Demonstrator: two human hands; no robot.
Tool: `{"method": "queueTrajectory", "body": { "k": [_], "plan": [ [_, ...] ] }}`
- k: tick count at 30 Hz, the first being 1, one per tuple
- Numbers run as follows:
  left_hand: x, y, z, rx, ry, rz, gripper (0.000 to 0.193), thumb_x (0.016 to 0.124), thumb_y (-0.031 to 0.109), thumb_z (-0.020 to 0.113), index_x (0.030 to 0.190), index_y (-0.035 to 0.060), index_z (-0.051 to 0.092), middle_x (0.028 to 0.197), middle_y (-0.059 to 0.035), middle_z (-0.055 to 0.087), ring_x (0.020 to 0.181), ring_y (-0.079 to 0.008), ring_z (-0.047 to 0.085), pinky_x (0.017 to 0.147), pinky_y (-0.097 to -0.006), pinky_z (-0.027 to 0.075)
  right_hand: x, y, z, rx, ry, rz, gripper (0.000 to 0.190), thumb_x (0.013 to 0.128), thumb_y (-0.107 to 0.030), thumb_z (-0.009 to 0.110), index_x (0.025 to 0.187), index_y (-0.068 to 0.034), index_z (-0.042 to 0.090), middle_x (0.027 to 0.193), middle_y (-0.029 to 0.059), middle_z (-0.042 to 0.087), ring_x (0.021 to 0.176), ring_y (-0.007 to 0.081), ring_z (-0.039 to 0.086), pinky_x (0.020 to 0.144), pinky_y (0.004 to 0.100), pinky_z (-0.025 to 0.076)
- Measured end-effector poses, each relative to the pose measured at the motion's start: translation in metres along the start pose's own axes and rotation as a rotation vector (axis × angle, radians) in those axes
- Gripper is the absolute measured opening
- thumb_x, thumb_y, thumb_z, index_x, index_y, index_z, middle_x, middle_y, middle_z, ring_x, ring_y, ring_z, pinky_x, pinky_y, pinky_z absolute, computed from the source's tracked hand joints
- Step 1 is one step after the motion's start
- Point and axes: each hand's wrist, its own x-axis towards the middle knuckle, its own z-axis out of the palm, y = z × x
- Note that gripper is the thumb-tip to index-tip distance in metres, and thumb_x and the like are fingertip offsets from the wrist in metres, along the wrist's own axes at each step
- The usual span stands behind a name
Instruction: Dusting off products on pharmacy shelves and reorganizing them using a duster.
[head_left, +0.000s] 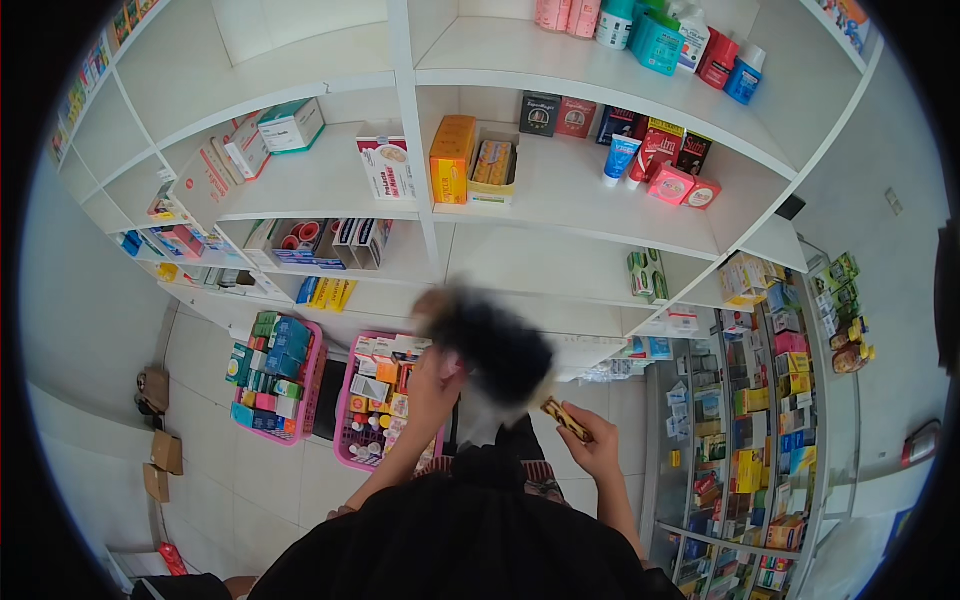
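Observation:
In my right hand (596, 442) I grip the patterned yellow-brown handle (566, 420) of a duster. Its dark, fluffy head (491, 341) is smeared by motion in front of the lower shelves. My left hand (435, 394) is raised beside that head, over a pink plastic basket (346, 442) of medicine boxes and small bottles. Blur hides whether its fingers touch the duster or hold something. Ahead stands a white shelving unit (517, 229), with an orange box (453, 161) and an opened carton of orange packs (493, 169) on the middle shelf.
Another pink basket (319, 375) packed with boxes stands on the tiled floor (262, 487) at left. To the right is a glass display case (739, 420) full of packages. Bottles (660, 45) line the upper shelf. Small cardboard boxes (166, 452) lie by the left wall.

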Motion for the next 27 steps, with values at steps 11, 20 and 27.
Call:
{"method": "queueTrajectory", "body": {
  "k": [11,20,27],
  "plan": [
    [0.022,0.001,-0.021,0.479,0.279,0.340,0.041,0.059,0.000,0.062,0.099,0.0099,0.059,0.098,-0.0038,0.058,0.098,-0.0211,0.052,0.092,-0.0418,0.032,-0.003,-0.001,-0.028,-0.134,-0.141,-0.011,0.034,0.070,-0.009,0.069,0.104,-0.009,0.062,0.082,0.0116,0.066,0.064,0.0213,0.064,0.057,0.0264,0.050],
    [0.028,0.009,-0.016,0.460,0.241,0.499,0.037,0.060,-0.004,0.056,0.094,0.0095,0.059,0.098,-0.0030,0.059,0.103,-0.0214,0.052,0.098,-0.0455,0.029,-0.014,-0.001,-0.020,-0.233,-0.025,0.001,0.034,0.069,-0.009,0.070,0.103,-0.008,0.063,0.081,0.0114,0.066,0.064,0.0197,0.065,0.057,0.0261,0.050],
    [0.029,0.004,-0.013,0.430,0.240,0.532,0.037,0.059,-0.004,0.057,0.094,0.0080,0.058,0.097,-0.0051,0.059,0.104,-0.0232,0.051,0.101,-0.0477,0.025,-0.012,0.001,-0.028,-0.334,-0.066,-0.045,0.032,0.069,-0.009,0.070,0.100,-0.007,0.064,0.081,0.0109,0.066,0.065,0.0188,0.065,0.058,0.0257,0.050]
  ]
}}
